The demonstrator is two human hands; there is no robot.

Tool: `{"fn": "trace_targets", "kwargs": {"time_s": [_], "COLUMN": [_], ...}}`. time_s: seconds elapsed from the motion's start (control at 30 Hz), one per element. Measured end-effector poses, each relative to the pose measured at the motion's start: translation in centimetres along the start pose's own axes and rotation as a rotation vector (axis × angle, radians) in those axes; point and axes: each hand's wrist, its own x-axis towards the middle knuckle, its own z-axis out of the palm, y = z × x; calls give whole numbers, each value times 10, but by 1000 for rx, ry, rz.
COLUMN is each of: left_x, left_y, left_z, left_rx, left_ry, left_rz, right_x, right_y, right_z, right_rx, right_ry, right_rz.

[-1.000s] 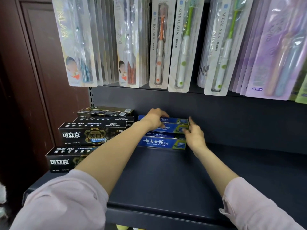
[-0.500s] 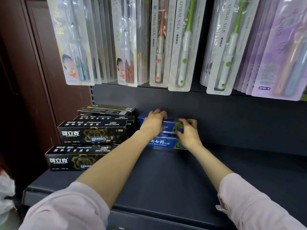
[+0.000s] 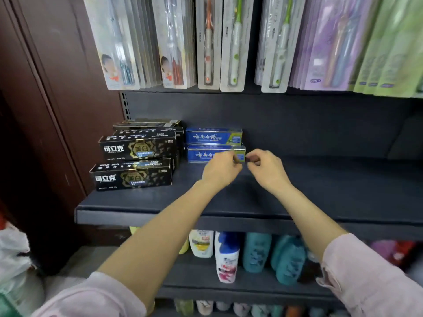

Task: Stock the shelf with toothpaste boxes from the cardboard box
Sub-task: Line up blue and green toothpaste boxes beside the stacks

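Note:
Two blue toothpaste boxes lie on the dark shelf (image 3: 320,191) near the back wall, one (image 3: 212,136) behind and above the other (image 3: 201,154). My left hand (image 3: 220,170) hovers just in front of the front box's right end, fingertips at its edge, holding nothing. My right hand (image 3: 266,170) is beside it, just right of the box, fingers loosely curled and empty. Black toothpaste boxes (image 3: 135,147) are stacked to the left of the blue ones, with another (image 3: 130,177) nearer the shelf's front. The cardboard box is out of view.
Toothbrush packs (image 3: 233,42) hang in rows above the shelf. Shampoo bottles (image 3: 226,255) stand on the shelf below. A brown wooden panel (image 3: 57,88) borders the left side, and a white plastic bag (image 3: 13,255) sits at the lower left.
Both hands have let go of the blue boxes and drawn back toward me. The view has pulled back and tilted down, showing the lower shelf.

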Motion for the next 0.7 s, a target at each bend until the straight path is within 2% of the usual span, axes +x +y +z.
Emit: {"fn": "trace_targets", "kwargs": {"time_s": [0.1,0.23,0.43,0.57,0.7], "left_x": [-31,-75,-137,-185,-235], "left_y": [22,65,115,138,160], "left_z": [8,24,90,161,230], "left_rx": [-57,-136,-149,-105,-166], "left_ry": [-13,-45,-202,-364,-439], "left_rz": [-15,51,119,29,-126], "right_x": [-38,-88,-164,-227,-280], "right_y": [6,29,98,168,239], "right_z": [-20,-56,-95,-106,-107], "right_rx": [-32,-52,-174,-237,-282], "right_ry": [-8,5,-44,-204,-409], "right_rz": [45,89,171,266,333]}}
